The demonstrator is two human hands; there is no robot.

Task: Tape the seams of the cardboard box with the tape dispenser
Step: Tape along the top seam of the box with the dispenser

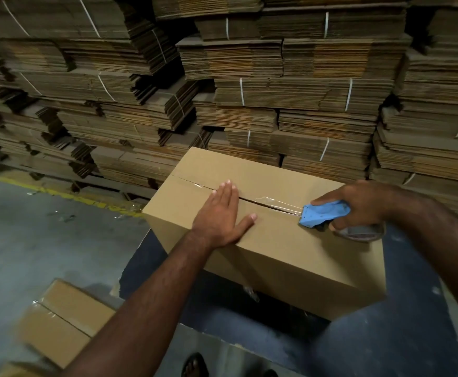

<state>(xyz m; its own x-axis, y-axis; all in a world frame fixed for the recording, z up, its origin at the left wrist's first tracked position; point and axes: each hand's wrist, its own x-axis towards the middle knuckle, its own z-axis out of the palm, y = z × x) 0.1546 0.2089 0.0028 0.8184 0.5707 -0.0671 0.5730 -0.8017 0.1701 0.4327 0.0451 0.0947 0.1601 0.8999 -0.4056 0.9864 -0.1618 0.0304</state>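
Note:
A closed brown cardboard box (285, 248) stands on a dark work surface (249, 325) in the middle of the head view. Clear tape (274, 201) lies along its top centre seam from the far left end toward the right. My left hand (222, 216) lies flat on the box top, fingers straight across the seam. My right hand (358, 205) grips a blue tape dispenser (323, 213) whose front edge sits on the seam near the box's right end. A roll of clear tape (361, 232) shows under that hand.
Tall stacks of flat, strapped cardboard (276, 91) fill the background right behind the box. A second taped box (61, 319) sits on the grey floor at lower left. A yellow floor line (67, 195) runs at the left. A sandalled foot (195, 364) shows at the bottom.

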